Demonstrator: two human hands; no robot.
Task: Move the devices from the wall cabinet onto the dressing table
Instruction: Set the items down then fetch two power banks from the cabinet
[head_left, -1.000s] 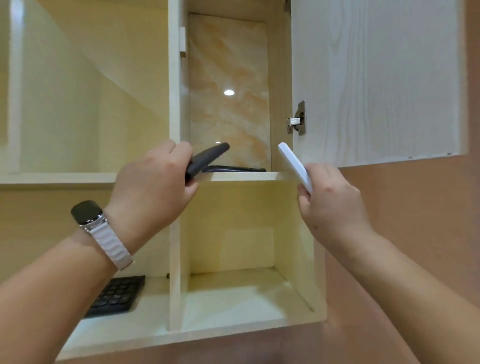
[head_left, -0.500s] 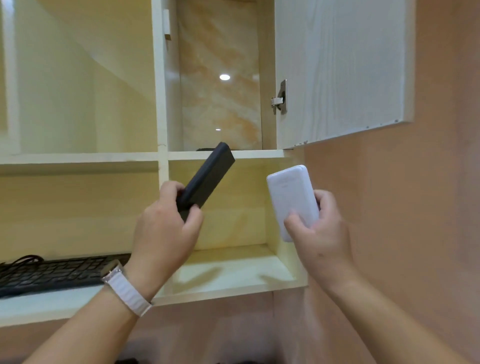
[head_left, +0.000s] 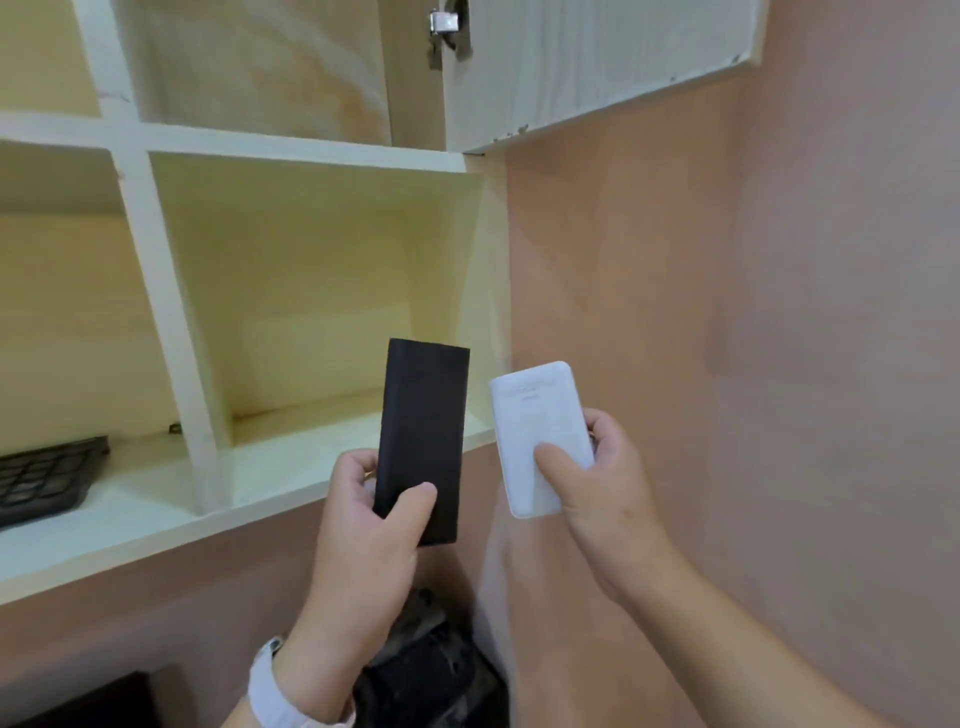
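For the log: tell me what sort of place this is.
Likely a room in a home, perhaps a bedroom: a wooden wall cabinet with open cubbies on a pink wall, a keyboard on its shelf, a black device and a white device held up.

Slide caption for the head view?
Left hand holds black device, right hand holds white device, before the wall cabinet.

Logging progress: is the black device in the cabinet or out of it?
Out. The left hand grips the black device in front of the wall cabinet.
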